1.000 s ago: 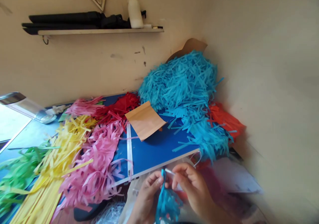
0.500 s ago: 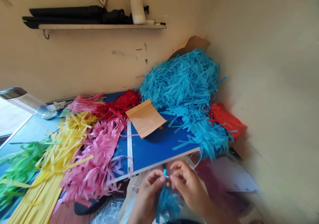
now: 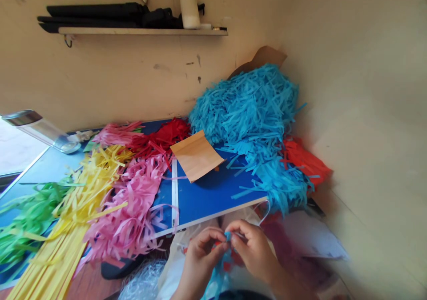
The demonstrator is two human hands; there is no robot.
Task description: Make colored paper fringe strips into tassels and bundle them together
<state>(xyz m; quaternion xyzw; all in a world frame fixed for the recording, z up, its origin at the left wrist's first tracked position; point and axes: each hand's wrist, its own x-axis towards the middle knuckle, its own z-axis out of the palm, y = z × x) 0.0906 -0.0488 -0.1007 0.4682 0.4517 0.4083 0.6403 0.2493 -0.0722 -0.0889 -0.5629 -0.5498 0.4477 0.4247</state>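
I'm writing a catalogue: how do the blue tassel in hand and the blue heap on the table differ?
The blue tassel is small; the blue heap is far larger. The left hand and right hand pinch the tassel's top; the heap rests on the table. Both are blue.

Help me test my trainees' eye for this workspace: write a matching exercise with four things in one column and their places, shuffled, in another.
Things
1. White bottle
2. Brown paper piece
3. Small blue bunch
4. Yellow strips

Places
A. Between the green strips and the front pink strips
B. At the fingertips of the left hand and right hand
C. On the wall shelf
D. On the blue tabletop, in front of the red strips and the big blue heap

Pairs: 1-C, 2-D, 3-B, 4-A
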